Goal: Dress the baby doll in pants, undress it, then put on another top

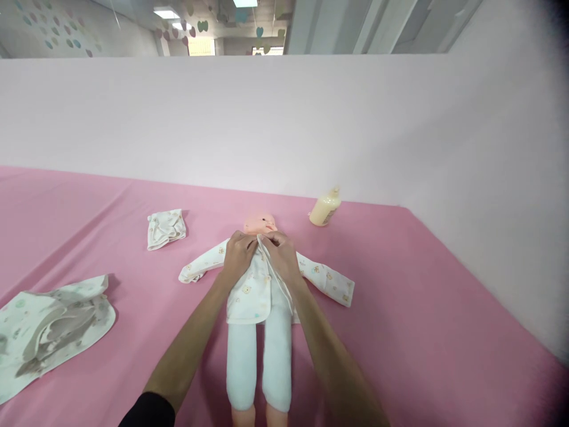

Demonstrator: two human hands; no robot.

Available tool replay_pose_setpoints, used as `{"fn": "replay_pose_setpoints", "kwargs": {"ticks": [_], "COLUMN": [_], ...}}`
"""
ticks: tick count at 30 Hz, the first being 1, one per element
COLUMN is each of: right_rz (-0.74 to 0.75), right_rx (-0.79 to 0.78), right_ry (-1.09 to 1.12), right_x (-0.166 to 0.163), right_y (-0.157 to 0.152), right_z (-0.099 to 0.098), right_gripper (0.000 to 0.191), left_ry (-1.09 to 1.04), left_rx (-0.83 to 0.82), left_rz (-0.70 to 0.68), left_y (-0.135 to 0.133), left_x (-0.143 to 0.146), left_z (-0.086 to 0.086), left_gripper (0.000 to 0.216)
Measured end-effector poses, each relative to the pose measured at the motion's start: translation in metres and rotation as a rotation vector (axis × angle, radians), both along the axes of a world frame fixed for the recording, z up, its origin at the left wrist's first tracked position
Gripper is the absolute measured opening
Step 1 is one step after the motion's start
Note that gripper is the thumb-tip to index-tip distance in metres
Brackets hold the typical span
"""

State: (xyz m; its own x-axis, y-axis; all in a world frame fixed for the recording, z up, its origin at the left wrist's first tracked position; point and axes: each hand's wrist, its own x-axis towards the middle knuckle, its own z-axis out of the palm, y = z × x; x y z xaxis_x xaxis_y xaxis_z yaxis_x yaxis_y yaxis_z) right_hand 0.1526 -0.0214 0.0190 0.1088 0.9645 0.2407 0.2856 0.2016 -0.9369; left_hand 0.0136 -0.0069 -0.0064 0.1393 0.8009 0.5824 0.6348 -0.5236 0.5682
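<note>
A baby doll (260,223) lies on its back, legs toward me, in white leggings (241,365) and a white printed baby jacket (249,290). Its sleeves spread out to both sides. My left hand (240,252) pinches the jacket's front edge near the neck. Close beside it, my right hand (281,254) grips the other front edge at the collar. Below my hands the two front panels hang partly apart, the left one lying over the belly. My fingers cover the collar and part of the doll's chin, so any fastener there is hidden.
The doll rests on a pink sheet (400,332). A pump bottle of pale yellow liquid (325,209) stands behind it to the right. A folded printed cloth (166,229) lies at the left, with a crumpled printed garment (57,326) nearer. A white wall (200,118) borders the back.
</note>
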Motion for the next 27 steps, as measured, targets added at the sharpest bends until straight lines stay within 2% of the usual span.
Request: {"fn": "replay_pose_setpoints", "kwargs": {"ticks": [4,12,23,27], "right_rz": [0.000,0.067,0.042,0.086], "right_rx": [0.007,-0.099,-0.161,-0.171], "right_ry": [0.010,0.121,0.132,0.127], "right_x": [0.000,0.007,0.013,0.016], "right_y": [-0.003,0.001,0.006,0.005], "right_z": [0.001,0.003,0.003,0.006], "right_gripper": [0.028,0.030,0.027,0.030], "left_ry": [0.042,0.067,0.096,0.109], "left_rx": [0.019,0.027,0.059,0.055], "left_rz": [-0.001,0.044,0.024,0.014], "left_y": [0.000,0.004,0.002,0.002], "left_x": [0.000,0.000,-0.001,0.000], "left_z": [0.001,0.000,0.005,0.005], "left_gripper": [0.028,0.022,0.022,0.023]}}
